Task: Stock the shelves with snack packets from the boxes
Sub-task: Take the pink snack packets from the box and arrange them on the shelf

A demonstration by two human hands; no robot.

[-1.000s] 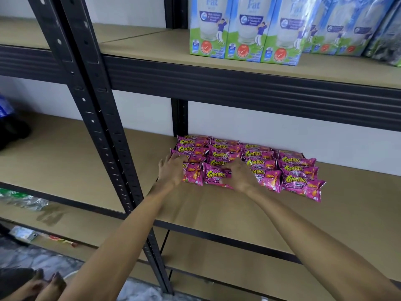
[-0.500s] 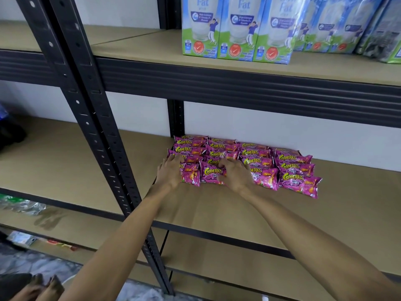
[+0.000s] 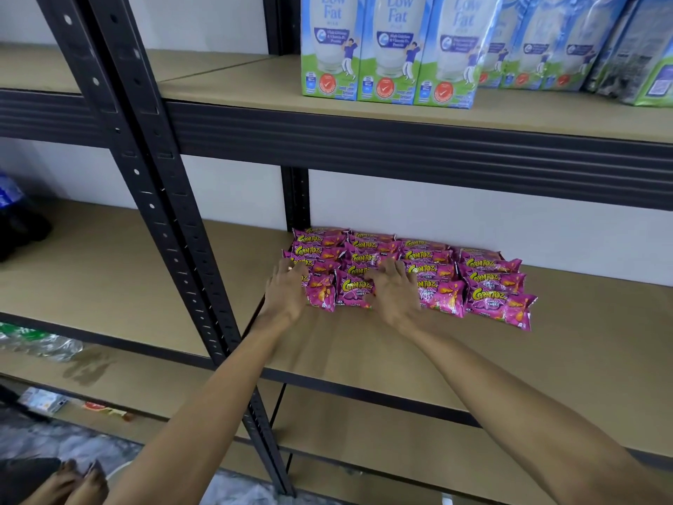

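The snack packets [image 3: 488, 282], pink and labelled Corntoz, lie in a tight block of overlapping rows on the tan board of the middle shelf [image 3: 364, 355]. Behind the block stands a white wall [image 3: 473, 227], and the block's rear row reaches it. The left hand [image 3: 287, 293] lies at the block's left edge, its grip relaxed, with straight fingers laid against the outermost packets and nothing held. The right hand [image 3: 393, 297] rests on the block's front rows with its fingers spread. Its grip is likewise slack and closes round nothing.

Above the block runs a dark ribbed beam that carries the upper shelf [image 3: 236, 85], where low-fat milk cartons [image 3: 386, 49] stand upright side by side. Left of the block a black perforated upright [image 3: 164, 213] crosses the view at a slant, and a second upright stands at the block's rear left corner. Well to the left of the block a dark bag [image 3: 18, 231] sits on the neighbouring bay's board. Below the block lies a lower shelf [image 3: 346, 431], with crumpled clear plastic [image 3: 40, 340] further left and a grey mottled floor [image 3: 54, 442] beneath.
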